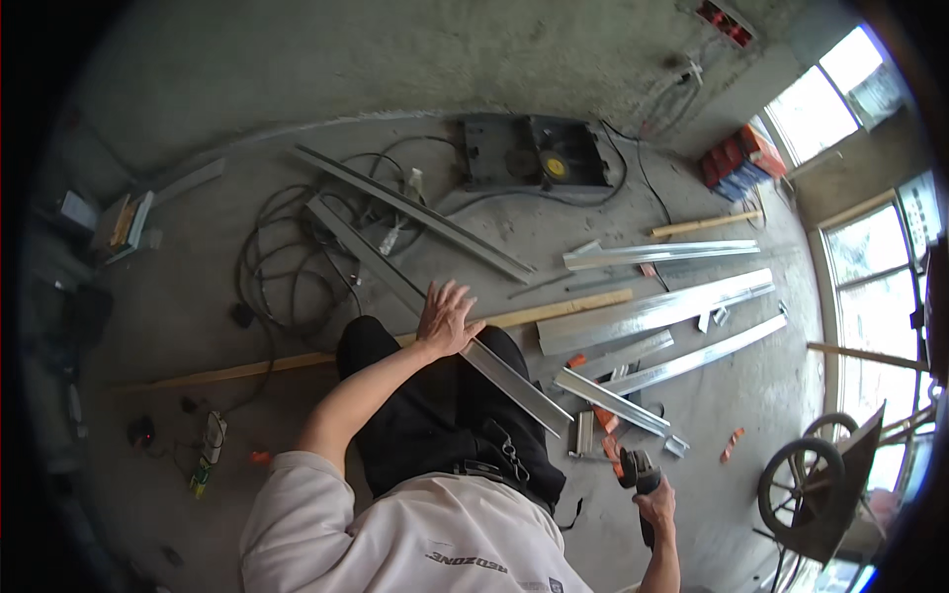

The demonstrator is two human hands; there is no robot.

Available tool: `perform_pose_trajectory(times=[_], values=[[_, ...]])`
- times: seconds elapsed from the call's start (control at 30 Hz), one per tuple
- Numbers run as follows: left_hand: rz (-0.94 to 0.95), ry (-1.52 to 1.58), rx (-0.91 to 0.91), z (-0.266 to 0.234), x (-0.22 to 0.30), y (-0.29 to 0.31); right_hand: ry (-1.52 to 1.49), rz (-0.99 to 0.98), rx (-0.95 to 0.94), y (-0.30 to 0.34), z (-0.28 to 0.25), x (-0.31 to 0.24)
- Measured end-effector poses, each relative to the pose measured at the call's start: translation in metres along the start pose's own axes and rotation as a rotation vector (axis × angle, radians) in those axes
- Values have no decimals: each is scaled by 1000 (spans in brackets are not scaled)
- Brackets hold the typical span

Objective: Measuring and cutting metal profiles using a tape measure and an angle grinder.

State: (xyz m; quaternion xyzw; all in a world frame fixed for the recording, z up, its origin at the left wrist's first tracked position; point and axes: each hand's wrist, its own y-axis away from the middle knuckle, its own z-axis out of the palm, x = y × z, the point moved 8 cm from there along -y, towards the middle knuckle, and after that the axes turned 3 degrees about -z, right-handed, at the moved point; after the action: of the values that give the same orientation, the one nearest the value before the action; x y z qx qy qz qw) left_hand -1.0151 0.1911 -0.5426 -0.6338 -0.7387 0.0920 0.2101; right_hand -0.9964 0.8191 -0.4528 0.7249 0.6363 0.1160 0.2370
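A long grey metal channel [516,387] lies slantwise across my thighs, its far part stretching away to the upper left. My left hand [447,321] rests on the channel, palm down, with the fingers stretched and spread. Off to the right, my right hand [660,502] is closed round the dark body of an angle grinder [643,470]. The grinder is held apart from the channel, beyond its near end. Some orange material [608,435] lies close to the grinder's head.
Several shiny metal profiles [657,314] lie to the right, near a wooden batten [563,304]. Coiled black cable [262,262] spreads at the left. Further off are another channel [415,212] and an open black case [534,153]. A wheelbarrow [825,484] stands far right. A power strip [211,445] is at left.
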Motion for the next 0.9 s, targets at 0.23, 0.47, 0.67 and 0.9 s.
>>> perform_pose_trajectory(times=[0.23,0.47,0.67,0.9], values=[[343,381,-878,20,143,-2,26,-164,6,-17,-33,-83],[205,326,-968,56,178,10,177,-381,43,-7,-53,-132],[167,337,-866,52,178,15,298,-514,1,-21,-41,-176],[172,325,-843,47,178,16,369,-577,-29,-40,-25,-197]])
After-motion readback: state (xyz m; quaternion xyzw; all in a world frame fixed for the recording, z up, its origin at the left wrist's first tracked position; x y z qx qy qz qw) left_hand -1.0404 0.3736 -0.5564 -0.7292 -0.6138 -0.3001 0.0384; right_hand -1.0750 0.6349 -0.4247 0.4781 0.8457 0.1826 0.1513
